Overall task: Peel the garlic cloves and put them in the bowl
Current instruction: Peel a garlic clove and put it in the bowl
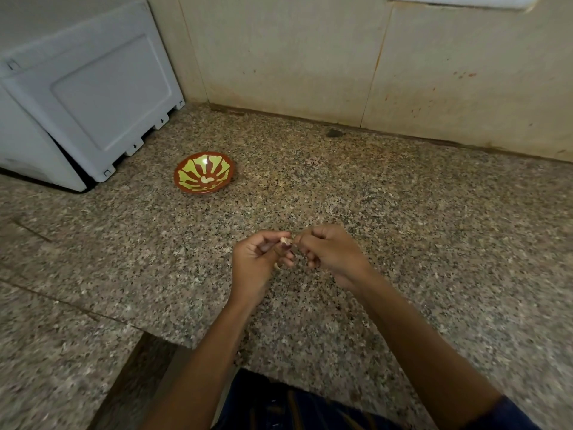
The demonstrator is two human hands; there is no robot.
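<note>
A small pale garlic clove [286,241] is held between my two hands above the granite counter. My left hand [259,262] pinches it with thumb and curled fingers; a strip of skin [278,267] hangs below that hand. My right hand [330,251] pinches the clove's other end with its fingertips. The red-brown bowl [186,169] with a yellow-green pattern sits on the counter to the far left of my hands. One pale peeled clove [207,180] lies at its bottom.
A white appliance [83,97] stands at the back left, close to the bowl. A beige tiled wall [372,57] runs along the back of the speckled granite counter [403,197]. The counter's front edge steps back at lower left.
</note>
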